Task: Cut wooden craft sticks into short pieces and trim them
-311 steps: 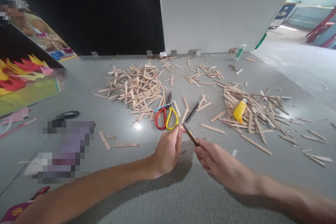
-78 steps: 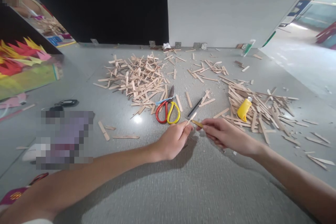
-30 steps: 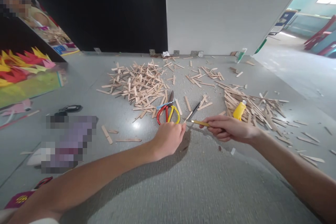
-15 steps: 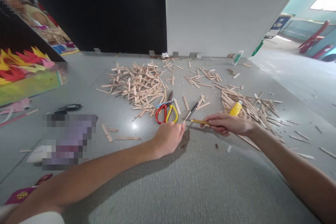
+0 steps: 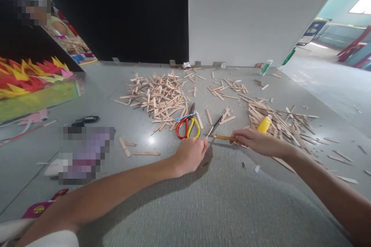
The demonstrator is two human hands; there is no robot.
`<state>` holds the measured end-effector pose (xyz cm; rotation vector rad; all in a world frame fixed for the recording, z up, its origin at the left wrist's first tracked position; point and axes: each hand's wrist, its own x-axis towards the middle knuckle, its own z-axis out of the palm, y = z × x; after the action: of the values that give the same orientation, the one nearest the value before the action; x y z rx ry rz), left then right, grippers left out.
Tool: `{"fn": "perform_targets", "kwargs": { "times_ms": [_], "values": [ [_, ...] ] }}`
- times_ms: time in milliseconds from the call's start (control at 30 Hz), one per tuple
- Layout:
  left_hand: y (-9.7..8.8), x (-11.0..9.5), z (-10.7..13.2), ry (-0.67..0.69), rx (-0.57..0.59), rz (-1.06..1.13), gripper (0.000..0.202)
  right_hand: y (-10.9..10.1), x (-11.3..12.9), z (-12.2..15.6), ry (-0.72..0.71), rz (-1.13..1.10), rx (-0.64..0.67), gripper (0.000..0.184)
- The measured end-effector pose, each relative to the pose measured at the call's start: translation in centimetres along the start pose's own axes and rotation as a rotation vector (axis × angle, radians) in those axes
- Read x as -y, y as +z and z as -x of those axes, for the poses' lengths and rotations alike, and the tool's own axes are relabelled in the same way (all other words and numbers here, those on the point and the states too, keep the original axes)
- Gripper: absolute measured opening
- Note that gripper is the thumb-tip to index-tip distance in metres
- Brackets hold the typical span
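Note:
My left hand [image 5: 191, 155] is closed just above the floor, pinching a thin pale wooden stick [image 5: 209, 133] whose end pokes out past the fingers. Facing it, my right hand [image 5: 253, 139] grips a slim yellow pencil-like tool [image 5: 224, 137], its narrow dark tip close to the stick; whether they touch I cannot tell. A dark pen-like object [image 5: 217, 122] lies just beyond my fingertips. Scissors [image 5: 188, 126] with red and yellow handles rest beyond my left hand, a bluish strand across them. A yellow glue-like tube [image 5: 264, 124] lies behind my right hand.
A heap of wooden craft sticks [image 5: 162, 98] spreads beyond the scissors, with another pile [image 5: 278, 115] at right. Black and white panels [image 5: 246, 19] stand behind. At left are a phone-like blurred object [image 5: 89, 150] and a box of paper spikes [image 5: 37, 94]. A person [image 5: 56, 25] is far left.
The view has shifted slightly, so the scene sits a little further right and lower. My right fingers have curled in, uncovering a stick beneath them. Both grips remain.

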<state>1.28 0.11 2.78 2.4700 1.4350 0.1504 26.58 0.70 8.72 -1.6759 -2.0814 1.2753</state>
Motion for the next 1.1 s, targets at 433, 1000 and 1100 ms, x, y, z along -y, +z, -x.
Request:
{"fn": "perform_targets", "kwargs": {
  "times_ms": [433,1000,1100],
  "values": [
    [0.3,0.5,0.2,0.008,0.003,-0.001,0.066,2.6,0.0,1.1,0.087,-0.192,0.038,0.049],
    [-0.4,0.2,0.2,0.005,0.076,-0.085,0.061,0.2,1.3,1.4,0.02,0.38,-0.028,0.037],
    [-0.3,0.3,0.2,0.011,0.081,-0.089,0.063,0.7,1.7,1.9,0.041,0.426,0.04,0.037]
  ]
}}
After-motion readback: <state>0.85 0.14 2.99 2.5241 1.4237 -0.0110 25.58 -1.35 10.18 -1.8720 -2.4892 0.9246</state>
